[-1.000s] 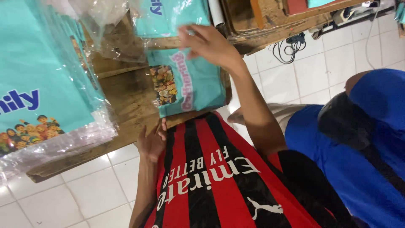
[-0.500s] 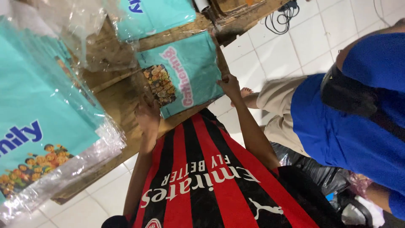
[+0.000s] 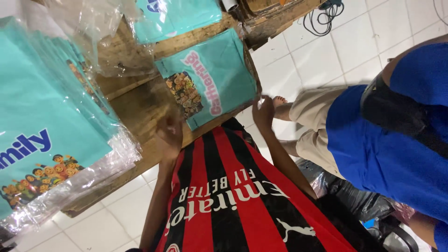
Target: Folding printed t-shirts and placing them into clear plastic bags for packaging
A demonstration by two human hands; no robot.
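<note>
Bagged teal shirt (image 3: 219, 70), folded flat with a cartoon print and pink lettering, lying on the wooden table (image 3: 135, 98) at its near right end, one corner just over the edge.

Right hand (image 3: 263, 112) up at that near right corner, fingers at the plastic rim. Blurred there; cannot tell whether pinching the plastic or only touching it.

Left hand (image 3: 170, 135) resting on the table's near edge, just beside the pack's near left corner. Fingers loosely curled, grasping nothing.

Left of the pack: tall stack of bagged shirts (image 3: 42, 116), same teal, leaning toward the near edge. Far side: another bagged shirt (image 3: 182, 16) and loose clear plastic (image 3: 88, 23).

Right of the table: second person in a blue top (image 3: 387, 154) and beige shorts, bare foot (image 3: 280, 101) on the white tile floor (image 3: 364, 51), just beyond the right hand. Black cable (image 3: 322, 18) coiled on the floor, far right.

Judged step: finishing off one pack, squaring or closing its open end, both hands at the near edge.

Next move would call for a firm hold on the slippery plastic at both near corners and a flat lift or slide, keeping the fold inside from bunching, and care not to nudge the leaning stack.
</note>
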